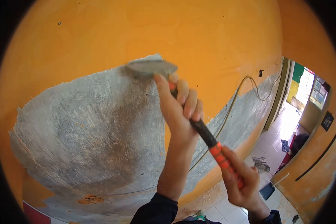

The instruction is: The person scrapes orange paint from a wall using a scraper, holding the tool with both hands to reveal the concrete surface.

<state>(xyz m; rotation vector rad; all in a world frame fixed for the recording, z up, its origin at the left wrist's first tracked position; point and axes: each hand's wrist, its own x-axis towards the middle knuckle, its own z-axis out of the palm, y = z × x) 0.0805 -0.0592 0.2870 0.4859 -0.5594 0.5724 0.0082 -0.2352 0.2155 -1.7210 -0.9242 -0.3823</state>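
Note:
A long-handled scraper (205, 133) with a black and orange-red grip slants across the view. Its grey blade (153, 68) lies at the wall, along the ragged upper edge of the orange paint (112, 33). Close behind the blade, my left hand (179, 102) is wrapped round the handle, thumb towards the blade. Lower down, my right hand (242, 179) grips the orange-red end of the handle. Below the blade spreads a bare grey patch (89, 130) with scratch marks and a few orange specks.
A yellowish cable (233, 102) hangs down the wall to my right. Paint debris (209, 196) lies on the tiled floor along the wall's foot. Farther right are a dark dustpan (267, 191), a crumpled grey sheet (261, 164) and a bright doorway (296, 97).

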